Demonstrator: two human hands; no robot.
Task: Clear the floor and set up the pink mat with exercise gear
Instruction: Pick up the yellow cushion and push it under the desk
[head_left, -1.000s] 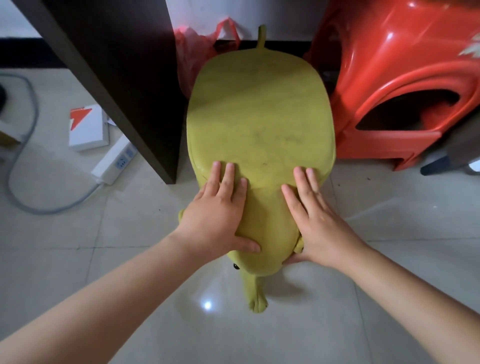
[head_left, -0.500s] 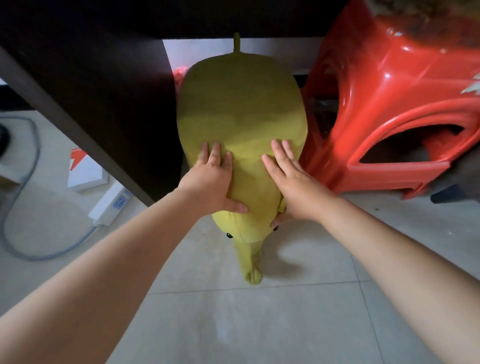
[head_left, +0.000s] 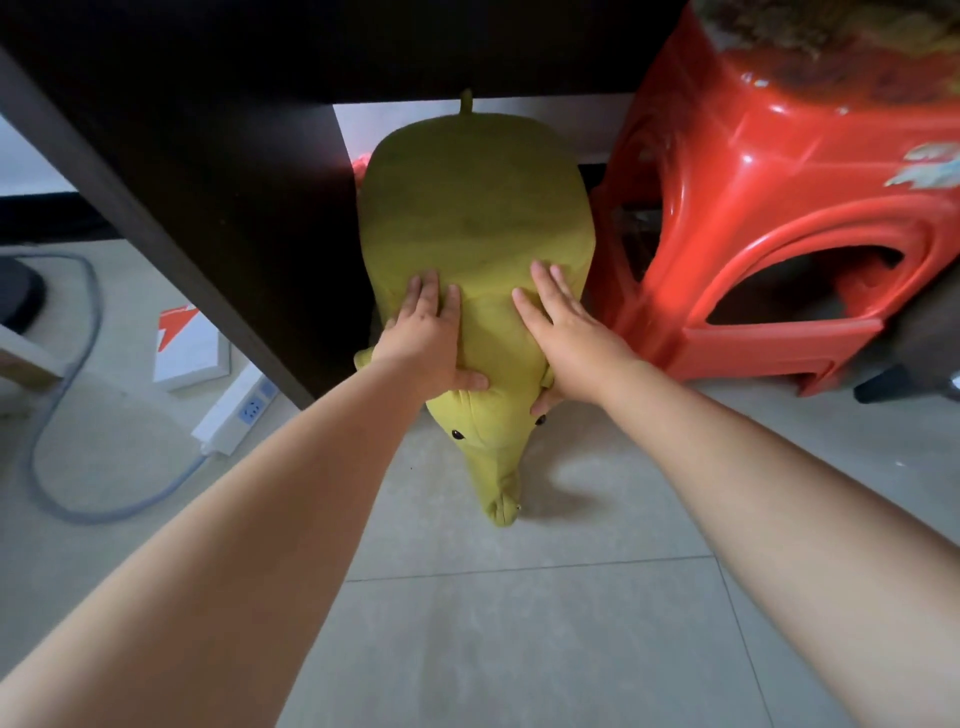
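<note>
A yellow-green elephant-shaped stool (head_left: 475, 208) stands on the tiled floor, its back end under a dark desk (head_left: 223, 171), its trunk pointing toward me. My left hand (head_left: 428, 338) lies on its left shoulder, fingers on top and thumb wrapped around the neck. My right hand (head_left: 566, 332) rests on its right side, fingers flat on top and thumb hooked below by the ear. Both hands grip the stool. No pink mat is in view.
A red plastic stool (head_left: 779, 208) stands close on the right of the green one. Left of the desk panel lie a white power strip (head_left: 236, 410), a grey cable (head_left: 83, 457) and a white-and-orange box (head_left: 189, 345). Bare tiles spread in front.
The green stool has slid away from me, further under the desk between the dark panel and the red stool. Both hands kept their hold and my arms stretched out.
</note>
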